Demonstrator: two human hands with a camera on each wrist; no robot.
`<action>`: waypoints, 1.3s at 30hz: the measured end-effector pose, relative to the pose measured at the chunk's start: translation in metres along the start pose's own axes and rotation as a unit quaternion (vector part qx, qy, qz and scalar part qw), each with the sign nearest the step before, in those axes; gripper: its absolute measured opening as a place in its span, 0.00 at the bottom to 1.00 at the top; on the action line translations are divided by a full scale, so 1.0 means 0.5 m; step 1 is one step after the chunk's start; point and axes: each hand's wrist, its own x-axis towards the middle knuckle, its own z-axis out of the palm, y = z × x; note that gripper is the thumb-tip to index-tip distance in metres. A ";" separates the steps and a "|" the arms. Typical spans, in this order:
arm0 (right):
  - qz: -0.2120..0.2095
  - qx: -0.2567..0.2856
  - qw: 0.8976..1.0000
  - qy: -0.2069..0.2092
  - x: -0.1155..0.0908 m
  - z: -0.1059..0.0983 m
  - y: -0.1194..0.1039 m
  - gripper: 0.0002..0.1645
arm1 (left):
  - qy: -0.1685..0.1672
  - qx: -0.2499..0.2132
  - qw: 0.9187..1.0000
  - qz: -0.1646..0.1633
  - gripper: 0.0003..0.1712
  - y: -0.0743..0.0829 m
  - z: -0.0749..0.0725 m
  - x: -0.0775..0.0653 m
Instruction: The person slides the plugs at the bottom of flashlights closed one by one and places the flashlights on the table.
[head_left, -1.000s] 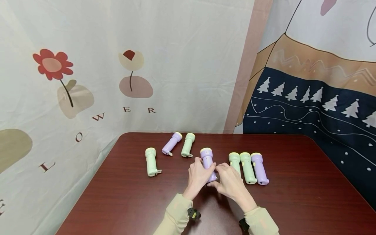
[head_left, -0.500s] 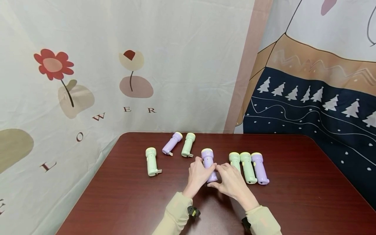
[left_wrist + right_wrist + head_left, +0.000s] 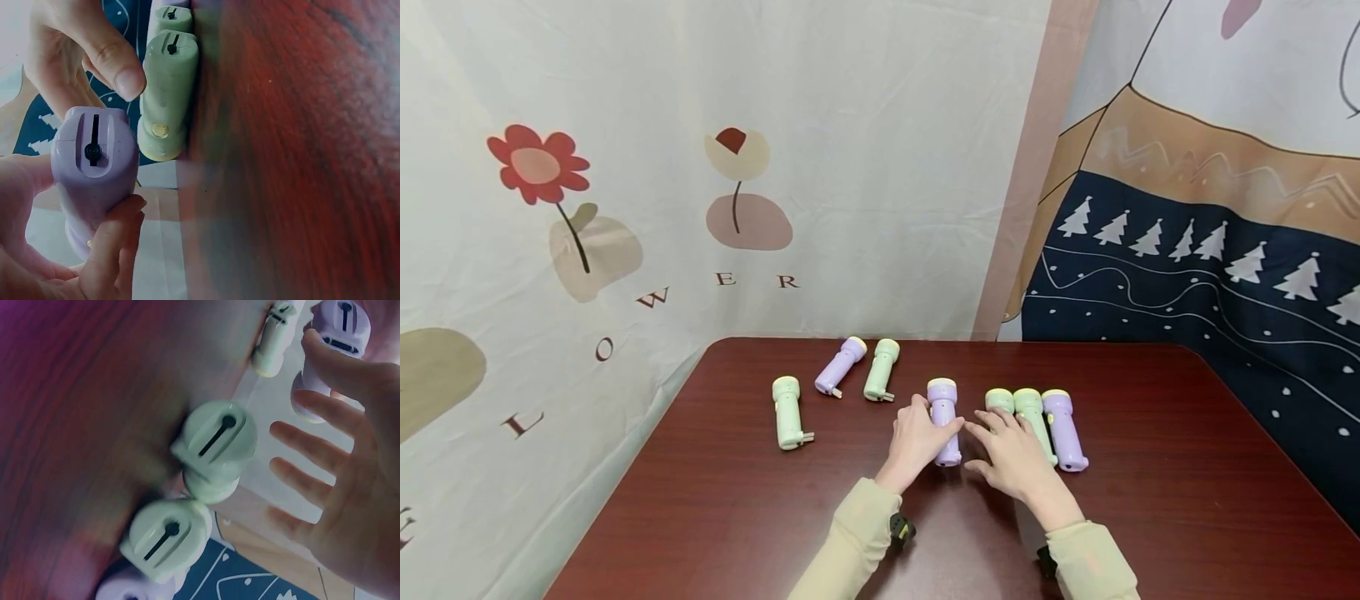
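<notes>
In the head view my left hand (image 3: 917,446) grips a purple flashlight (image 3: 943,400), thumb on one side and fingers on the other. The left wrist view shows the flashlight's end face (image 3: 95,147) with a dark keyhole-shaped slot. Just to its right, my right hand (image 3: 1018,467) has its fingers spread and holds nothing. It partly covers a green flashlight (image 3: 998,400), the nearest of a row; whether it touches it I cannot tell. Beside that lie another green flashlight (image 3: 1030,408) and a purple one (image 3: 1063,429).
On the left of the brown table (image 3: 737,517) lie a green flashlight (image 3: 787,417), a purple one (image 3: 839,368) and another green one (image 3: 880,371). Plug prongs stick out from their lower ends. A printed cloth (image 3: 880,167) hangs behind the table's far edge.
My right hand has come away from the purple flashlight, moving right with its fingers spreading. My left hand has shifted the flashlight slightly right, closer to the row.
</notes>
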 end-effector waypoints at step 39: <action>0.070 0.016 0.995 -0.076 -0.031 -0.017 0.035 0.18 | -0.071 0.128 0.989 0.023 0.42 0.050 0.091 0.026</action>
